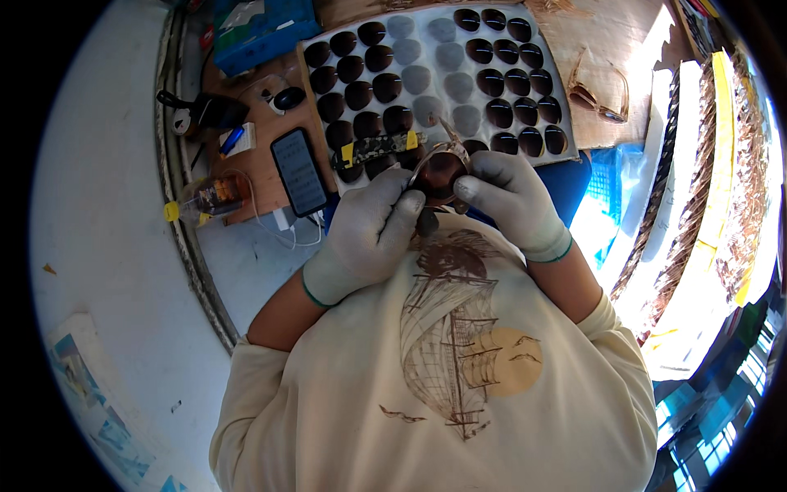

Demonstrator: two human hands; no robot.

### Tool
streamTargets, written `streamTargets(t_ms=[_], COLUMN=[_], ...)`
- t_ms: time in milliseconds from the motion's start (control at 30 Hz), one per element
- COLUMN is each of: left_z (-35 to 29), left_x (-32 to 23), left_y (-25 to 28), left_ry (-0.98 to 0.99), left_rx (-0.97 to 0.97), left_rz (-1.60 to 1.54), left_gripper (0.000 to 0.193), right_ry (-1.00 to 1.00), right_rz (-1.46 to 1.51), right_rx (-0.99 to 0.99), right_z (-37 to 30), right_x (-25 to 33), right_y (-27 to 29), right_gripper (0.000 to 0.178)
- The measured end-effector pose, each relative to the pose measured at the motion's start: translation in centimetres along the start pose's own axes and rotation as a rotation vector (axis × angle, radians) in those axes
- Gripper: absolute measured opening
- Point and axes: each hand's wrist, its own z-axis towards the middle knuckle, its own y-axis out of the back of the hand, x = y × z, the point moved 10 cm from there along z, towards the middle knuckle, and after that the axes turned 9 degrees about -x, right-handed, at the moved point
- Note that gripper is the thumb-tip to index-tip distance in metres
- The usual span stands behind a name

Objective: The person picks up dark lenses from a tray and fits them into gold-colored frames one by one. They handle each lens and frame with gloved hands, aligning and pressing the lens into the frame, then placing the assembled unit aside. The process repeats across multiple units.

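Observation:
My two gloved hands meet in front of my chest, both closed on a pair of sunglasses point(440, 174) with a brown lens and light, translucent frame. My left hand point(373, 225) pinches its left side between thumb and fingers. Its right side is gripped by my right hand point(516, 197), the thumb close to the lens. Fingers cover part of the frame. Just beyond lies a white tray point(421, 41) with rows of dark brown lenses and faded grey round spots in the middle columns. A camouflage-patterned strip with yellow bands point(379, 151) rests across the tray's near left part.
Left of the tray lie a phone point(299, 172), a bottle with a yellow cap point(211, 199), a black object point(215, 111) and a blue box point(266, 33). Another pair of sunglasses point(584, 97) sits right of the tray. Stacked rows of brown pieces point(705, 164) stand farther right.

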Motion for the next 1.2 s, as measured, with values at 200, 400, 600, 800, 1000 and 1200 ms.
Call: streamTargets(t_ms=[200, 400, 600, 800, 1000, 1200], left_z=[0.7, 0.4, 0.2, 0.1, 0.3, -0.1], left_x=[-1.4, -0.5, -0.1, 0.6, 0.6, -0.7], left_y=[0.3, 0.1, 0.3, -0.4, -0.7, 0.1], left_ry=[-0.196, -0.146, -0.105, -0.061, 0.107, 0.036], left_rx=[0.008, 0.099, 0.102, 0.102, 0.207, 0.111], left_rz=[0.117, 0.086, 0.027, -0.132, -0.120, -0.071], left_gripper=[0.025, 0.022, 0.022, 0.024, 0.022, 0.019], right_ry=[-0.092, -0.078, -0.123, -0.002, 0.017, 0.118], right_rz=[0.891, 1.137, 0.775, 0.189, 0.187, -0.036], right_rx=[0.152, 0.280, 0.016, -0.148, -0.170, -0.081], right_z=[-0.2, 0.1, 0.0, -1.5, -2.6, -2.6], right_x=[0.5, -0.5, -1.1, -0.2, 0.2, 2.4], right_y=[-3.7, -4.8, -3.3, -1.0, -0.8, -1.3], right_gripper=[0.045, 0.049, 0.040, 0.034, 0.028, 0.027])
